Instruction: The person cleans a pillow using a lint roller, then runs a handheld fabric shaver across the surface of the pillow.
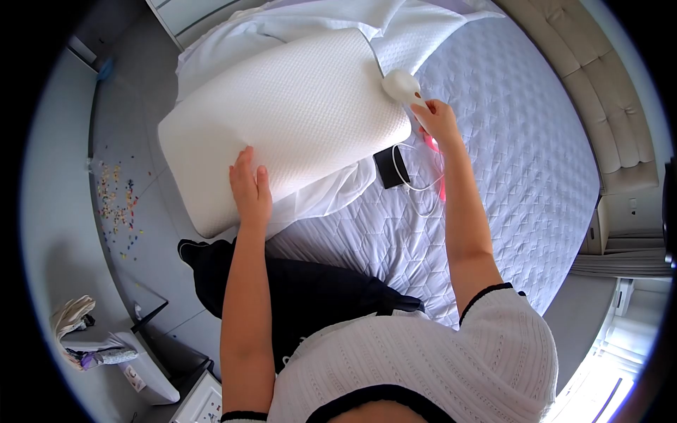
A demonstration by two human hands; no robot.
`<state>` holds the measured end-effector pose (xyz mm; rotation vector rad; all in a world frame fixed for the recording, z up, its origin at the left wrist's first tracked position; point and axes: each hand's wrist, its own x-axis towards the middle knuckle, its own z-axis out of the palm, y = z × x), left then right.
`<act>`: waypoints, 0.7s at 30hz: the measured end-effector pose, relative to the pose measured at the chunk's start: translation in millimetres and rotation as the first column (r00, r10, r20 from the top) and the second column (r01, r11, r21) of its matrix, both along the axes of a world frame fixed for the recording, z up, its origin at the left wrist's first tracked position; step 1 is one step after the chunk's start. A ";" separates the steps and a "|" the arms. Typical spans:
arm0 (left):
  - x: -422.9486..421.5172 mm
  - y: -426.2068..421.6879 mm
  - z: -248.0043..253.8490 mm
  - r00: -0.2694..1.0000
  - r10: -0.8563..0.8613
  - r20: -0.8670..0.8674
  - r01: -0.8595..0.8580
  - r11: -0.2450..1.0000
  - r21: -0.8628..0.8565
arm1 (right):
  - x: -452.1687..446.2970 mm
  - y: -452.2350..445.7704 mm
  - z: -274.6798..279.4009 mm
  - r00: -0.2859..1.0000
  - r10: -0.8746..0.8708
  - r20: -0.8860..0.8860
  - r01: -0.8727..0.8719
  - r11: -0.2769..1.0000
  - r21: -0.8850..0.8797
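Note:
A large white pillow (282,113) with a textured cover lies tilted across my lap and the bed's edge. My left hand (250,189) rests on its near side, fingers stretched out against the cover, gripping nothing. In my right hand (437,121) is the handle of a white, round-headed fabric shaver (402,86) with a small brown button. Its head is against the pillow's right end; the working face is hidden. Below that hand, a black flat box (391,167), a white cable (421,189) and a pink item (431,142) lie on the bed.
The grey quilted bed (522,134) extends right to a padded beige headboard (599,77). Rumpled white bedding (310,17) lies behind the pillow. Small coloured pieces (118,201) are scattered on the floor at left. A white chair-like item (151,374) stands lower left.

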<state>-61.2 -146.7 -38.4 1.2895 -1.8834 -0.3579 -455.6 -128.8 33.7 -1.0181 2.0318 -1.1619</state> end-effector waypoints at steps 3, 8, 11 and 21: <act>-0.7 0.2 0.3 1.000 0.003 0.011 -0.003 1.000 -0.005 | -6.7 26.5 0.0 0.999 -0.036 0.041 0.031 0.994 0.107; -2.2 1.6 3.3 0.999 0.015 0.045 -0.015 1.000 0.001 | -8.6 84.9 -28.8 0.968 -0.077 0.239 0.072 0.997 0.028; -1.3 1.4 2.5 0.999 0.011 0.045 -0.011 1.000 0.005 | -2.7 107.3 -41.0 0.950 -0.050 0.308 0.066 0.997 -0.042; -3.6 0.5 5.8 0.996 0.017 0.086 -0.018 1.000 0.005 | 6.4 36.8 -13.9 0.990 0.023 0.136 -0.014 0.998 -0.068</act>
